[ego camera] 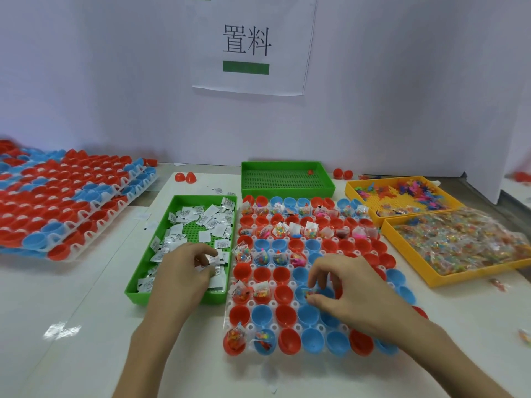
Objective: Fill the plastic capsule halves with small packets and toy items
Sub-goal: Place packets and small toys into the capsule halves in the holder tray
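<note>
Capsule halves (286, 314): L hand (184, 271) pinches white packets (214, 261) in green tray (135, 285), R hand (347, 291) pinches bead packet (311, 293).

A single wide-angle view from the person's head looks forward and down across the bench (57, 297). It sits close: both forearms enter from the bottom edge, and the left hand (184, 271) and right hand (347, 285) lie low in the centre. It faces the white wall (115, 81) almost square on, with the paper sign (253, 44) at top centre. The stacked trays (57, 211) run off the left edge.
</note>
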The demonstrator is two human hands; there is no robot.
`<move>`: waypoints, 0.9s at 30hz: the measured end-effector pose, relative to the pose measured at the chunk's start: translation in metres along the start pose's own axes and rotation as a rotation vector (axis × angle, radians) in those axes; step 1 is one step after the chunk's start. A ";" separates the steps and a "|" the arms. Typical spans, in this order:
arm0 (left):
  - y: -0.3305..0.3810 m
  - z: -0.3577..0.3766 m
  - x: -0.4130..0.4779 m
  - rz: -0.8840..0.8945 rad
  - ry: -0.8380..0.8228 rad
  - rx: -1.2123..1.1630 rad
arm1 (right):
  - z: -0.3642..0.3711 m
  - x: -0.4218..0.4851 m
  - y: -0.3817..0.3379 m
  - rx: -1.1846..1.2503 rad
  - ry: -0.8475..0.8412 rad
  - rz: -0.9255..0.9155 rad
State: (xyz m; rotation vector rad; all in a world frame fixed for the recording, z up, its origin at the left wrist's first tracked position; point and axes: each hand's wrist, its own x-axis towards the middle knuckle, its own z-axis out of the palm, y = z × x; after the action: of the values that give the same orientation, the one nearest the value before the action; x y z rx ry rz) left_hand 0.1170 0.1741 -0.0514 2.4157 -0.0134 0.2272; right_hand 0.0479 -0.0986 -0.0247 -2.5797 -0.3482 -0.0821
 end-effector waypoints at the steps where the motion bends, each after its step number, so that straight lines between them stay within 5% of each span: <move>1: 0.000 0.001 -0.002 -0.010 0.032 -0.026 | -0.001 0.000 -0.002 0.018 0.005 -0.005; 21: 0.005 0.012 -0.008 -0.017 0.193 0.017 | -0.024 -0.044 -0.015 0.359 0.309 -0.004; 27: 0.008 0.007 -0.006 -0.038 0.120 0.042 | -0.029 -0.044 -0.015 0.386 0.332 -0.007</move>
State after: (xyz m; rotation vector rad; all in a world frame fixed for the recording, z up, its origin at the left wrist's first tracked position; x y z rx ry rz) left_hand 0.1115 0.1627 -0.0525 2.4373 0.0916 0.3573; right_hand 0.0016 -0.1113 0.0025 -2.1365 -0.2220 -0.3997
